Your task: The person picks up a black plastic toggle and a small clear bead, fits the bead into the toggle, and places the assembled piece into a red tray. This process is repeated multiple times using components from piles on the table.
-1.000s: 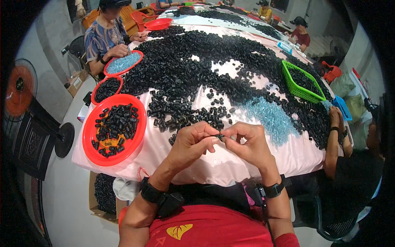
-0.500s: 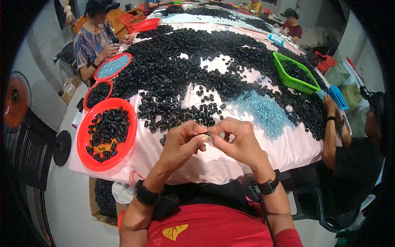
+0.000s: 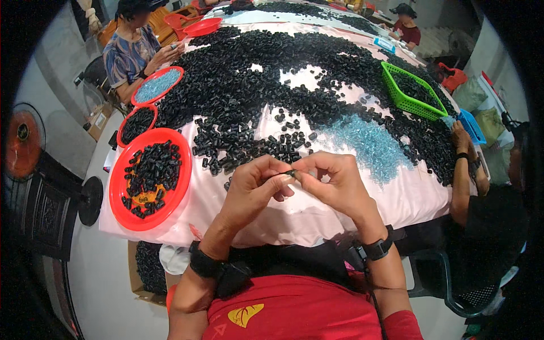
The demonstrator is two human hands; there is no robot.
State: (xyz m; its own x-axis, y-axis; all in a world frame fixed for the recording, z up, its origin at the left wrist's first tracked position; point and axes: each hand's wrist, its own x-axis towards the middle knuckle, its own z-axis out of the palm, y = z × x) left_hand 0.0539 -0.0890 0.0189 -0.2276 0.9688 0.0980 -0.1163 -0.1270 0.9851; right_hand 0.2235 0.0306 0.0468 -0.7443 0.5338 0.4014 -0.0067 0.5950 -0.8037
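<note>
Over the table's near edge, my left hand (image 3: 255,186) pinches a small black plastic piece (image 3: 291,173) between thumb and forefinger. My right hand (image 3: 333,182) meets it there, its thumb and forefinger closed on the other end of the same piece. Fingertips cover most of it, so its exact shape is hard to make out. Just beyond my hands lie loose black cylindrical plastic pieces (image 3: 226,146). To the right of them spreads a heap of small clear bluish pieces (image 3: 365,146).
At left stand a red plate (image 3: 116,190) of black pieces, a smaller red bowl (image 3: 120,136) and a red tray (image 3: 136,101) of bluish pieces. A green basket (image 3: 416,106) and a blue basket (image 3: 470,127) are at right. Co-workers sit along both sides. A fan (image 3: 24,139) stands left.
The view has shifted slightly. My fingertips have closed in around the small black piece, and the pale bit that showed at my right fingertips is no longer visible.
</note>
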